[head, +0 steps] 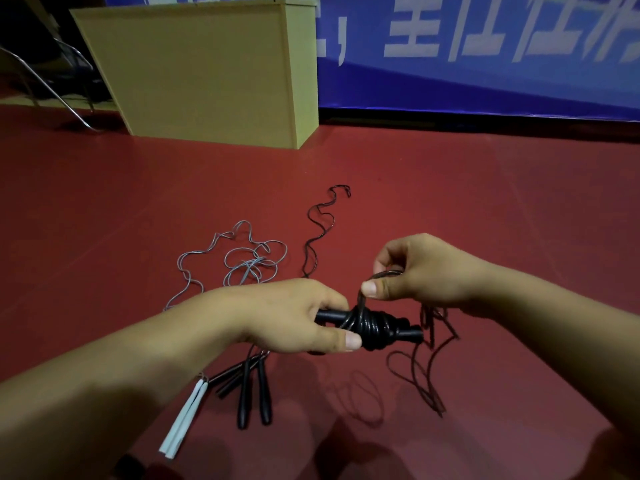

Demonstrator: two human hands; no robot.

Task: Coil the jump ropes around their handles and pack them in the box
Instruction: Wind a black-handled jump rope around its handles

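Jump rope handles (367,325), held above the floor with your left hand (294,317) clenched around their near end, call for firm, adjacent turns: keep the cord (433,341) pinched in your right hand (415,271) taut, guiding each wrap beside the coil (372,327).

red floor (485,202), blue banner (485,81), metal chair (45,81)
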